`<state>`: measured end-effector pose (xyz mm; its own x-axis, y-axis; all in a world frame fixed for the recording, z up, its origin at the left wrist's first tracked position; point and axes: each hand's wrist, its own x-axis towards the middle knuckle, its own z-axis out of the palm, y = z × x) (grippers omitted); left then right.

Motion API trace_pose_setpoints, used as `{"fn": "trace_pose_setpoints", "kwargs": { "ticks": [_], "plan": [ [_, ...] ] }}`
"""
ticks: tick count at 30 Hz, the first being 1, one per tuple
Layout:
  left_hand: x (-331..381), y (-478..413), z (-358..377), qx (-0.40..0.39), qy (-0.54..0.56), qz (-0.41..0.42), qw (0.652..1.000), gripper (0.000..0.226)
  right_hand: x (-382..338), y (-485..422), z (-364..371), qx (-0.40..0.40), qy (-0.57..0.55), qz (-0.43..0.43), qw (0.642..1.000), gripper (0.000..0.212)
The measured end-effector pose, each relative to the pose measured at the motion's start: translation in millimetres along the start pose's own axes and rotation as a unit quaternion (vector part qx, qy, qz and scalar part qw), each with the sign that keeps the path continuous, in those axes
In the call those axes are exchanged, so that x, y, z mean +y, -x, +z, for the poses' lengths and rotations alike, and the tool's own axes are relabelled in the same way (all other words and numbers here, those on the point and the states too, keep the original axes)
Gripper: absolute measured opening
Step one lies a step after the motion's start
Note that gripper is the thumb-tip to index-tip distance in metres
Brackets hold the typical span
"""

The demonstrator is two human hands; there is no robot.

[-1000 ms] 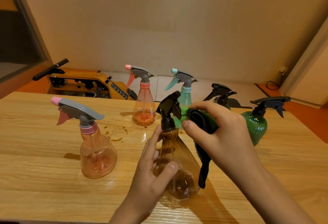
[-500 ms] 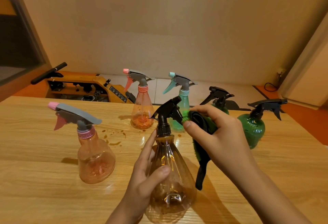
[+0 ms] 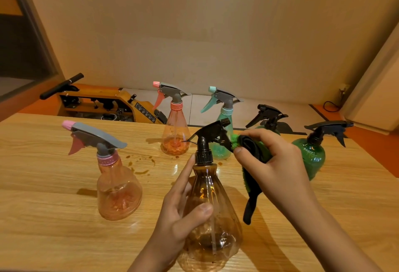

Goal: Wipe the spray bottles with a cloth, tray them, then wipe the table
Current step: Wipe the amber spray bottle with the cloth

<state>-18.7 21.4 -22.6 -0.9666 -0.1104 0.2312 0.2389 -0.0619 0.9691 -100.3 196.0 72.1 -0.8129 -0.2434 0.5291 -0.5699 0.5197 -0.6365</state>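
Wooden desk [image 3: 43, 217]. Far left: pink bottle [image 3: 118, 187] w/ grey sprayer, upright; brown drips [image 3: 140, 163] just right of it. Second pink bottle [image 3: 175, 133] upright near the back edge. Ctr front: left hand [image 3: 179, 213] wrapped round the amber bottle [image 3: 218, 235], thumb across its front. Teal bottle [image 3: 224, 120] behind. Right hand [image 3: 276, 170] pinches green & black cloth [image 3: 251, 196] against the amber bottle's trigger, cloth tail hanging. Half-hidden green bottle [image 3: 268, 116] behind that hand; far-right green bottle [image 3: 313, 155] upright.
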Motion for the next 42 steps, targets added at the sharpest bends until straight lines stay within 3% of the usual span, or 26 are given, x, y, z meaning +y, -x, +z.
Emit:
{"fn": "trace_pose_setpoints", "kwargs": {
  "ticks": [14, 19, 26, 35, 42],
  "plan": [
    [-8, 1, -1, -0.022, -0.005, 0.038, 0.999, 0.079, 3, -7, 12, 0.053, 0.082, -0.118, 0.988, 0.027],
    [-5, 1, -1, -0.012, 0.006, 0.043, 0.999, 0.086, 6, -7, 17, 0.06, 0.105, -0.151, 0.981, 0.031],
    [1, 1, 3, -0.003, 0.025, 0.027, 0.999, 0.092, 17, 9, 13, 0.011, 0.131, -0.146, 0.98, 0.032],
    [-7, 5, 3, -0.032, -0.032, 0.012, 0.999, 0.085, 5, -11, 14, 0.066, 0.151, -0.147, 0.975, 0.029],
    [-12, 4, -2, 0.006, -0.022, 0.014, 1.0, 0.086, 8, 7, 17, -0.009, 0.166, -0.119, 0.979, 0.03]
  ]
}}
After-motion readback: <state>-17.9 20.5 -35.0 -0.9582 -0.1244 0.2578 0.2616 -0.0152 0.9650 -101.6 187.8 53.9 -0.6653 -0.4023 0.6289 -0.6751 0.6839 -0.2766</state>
